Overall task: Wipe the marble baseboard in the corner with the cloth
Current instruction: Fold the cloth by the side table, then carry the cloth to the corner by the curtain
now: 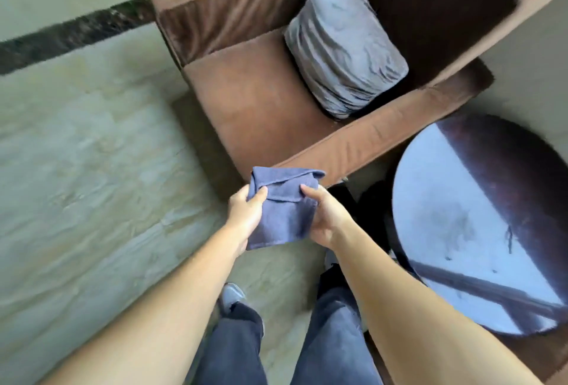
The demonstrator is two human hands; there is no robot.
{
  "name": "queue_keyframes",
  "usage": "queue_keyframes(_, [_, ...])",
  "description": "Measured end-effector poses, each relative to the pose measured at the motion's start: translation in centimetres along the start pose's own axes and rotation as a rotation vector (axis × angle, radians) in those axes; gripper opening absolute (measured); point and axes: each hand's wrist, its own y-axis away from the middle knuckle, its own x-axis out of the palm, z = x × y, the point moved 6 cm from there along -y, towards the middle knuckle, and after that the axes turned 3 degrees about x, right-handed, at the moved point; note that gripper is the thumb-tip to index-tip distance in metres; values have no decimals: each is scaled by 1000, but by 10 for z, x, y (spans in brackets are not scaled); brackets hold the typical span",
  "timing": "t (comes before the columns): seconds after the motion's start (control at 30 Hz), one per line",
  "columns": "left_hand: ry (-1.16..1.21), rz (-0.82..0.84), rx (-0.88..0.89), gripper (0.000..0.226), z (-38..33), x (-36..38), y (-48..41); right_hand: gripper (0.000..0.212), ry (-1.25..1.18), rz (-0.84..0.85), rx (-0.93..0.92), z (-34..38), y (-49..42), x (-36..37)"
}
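Baseboard (76, 32) first: that dark marbled strip runs along the foot of the wall at far left and slips behind the armchair, well apart from you, and nothing is touching it. Brown armchair (276, 102) fills the middle far ground, a grey cushion (344, 43) propped in its seat. Round bench (479, 231) sits at your right, glossy top throwing back window light. Down to the cloth (282, 209): blue, folded into a pad, held over the floor just in front of the armchair's near edge. Your left hand (246, 215) has it by the left side, thumb on top; your right hand (325, 218) pinches the right side, fingers curled under. Both are closed on it. So, by my reading, you're at the fold-and-ready stage; the walk to the corner and every wipe are yet to come.
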Motion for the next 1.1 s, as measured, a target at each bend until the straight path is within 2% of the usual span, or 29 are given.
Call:
queue_keyframes(0.13, [13,-186,17,18,-24,-165,31,14,234,-48,-175,-28,15,159])
queue_keyframes(0.23, [128,-320,38,18,-44,-251,37,25,393,35,-253,-38,19,257])
queue_keyframes(0.4, [249,-347,69,14,-88,-311,0,28,448,62,-260,-12,-16,342])
queue_keyframes(0.57, [261,-333,131,19,-154,-346,-74,29,437,50,-284,38,-75,410])
queue_keyframes(0.87, [210,-330,213,17,-355,-423,-253,26,473,37,-381,215,-200,581])
queue_keyframes(1.07, [193,-320,228,18,-443,-448,-352,28,469,13,-404,297,-274,655])
queue_keyframes(1.1, [207,-293,233,17,-471,-454,-410,28,464,-24,-411,328,-321,676])
